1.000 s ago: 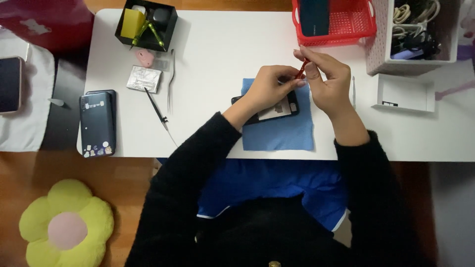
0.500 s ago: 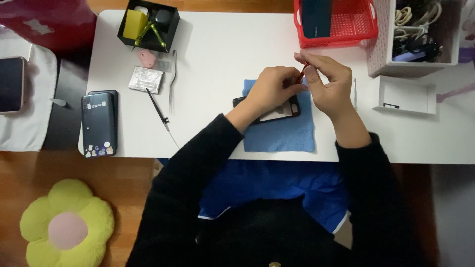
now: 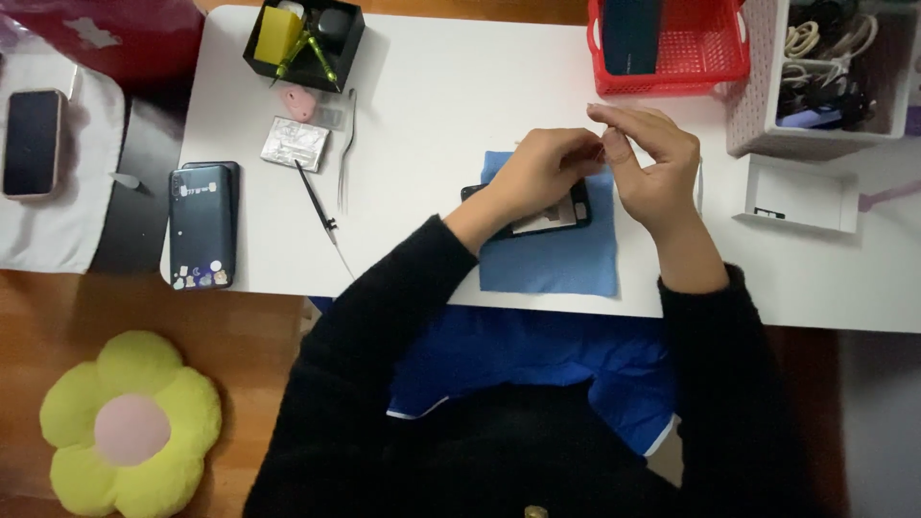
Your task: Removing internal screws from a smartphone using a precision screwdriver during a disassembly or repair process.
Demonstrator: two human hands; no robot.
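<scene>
Dark box (image 3: 632, 36) upright in red basket (image 3: 715, 58), cables (image 3: 825, 67) in white crate (image 3: 758, 105).

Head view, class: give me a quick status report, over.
Left hand and right hand meet fingertip to fingertip; contents hidden. Phone frame on blue cloth beneath. Nothing between them.
</scene>
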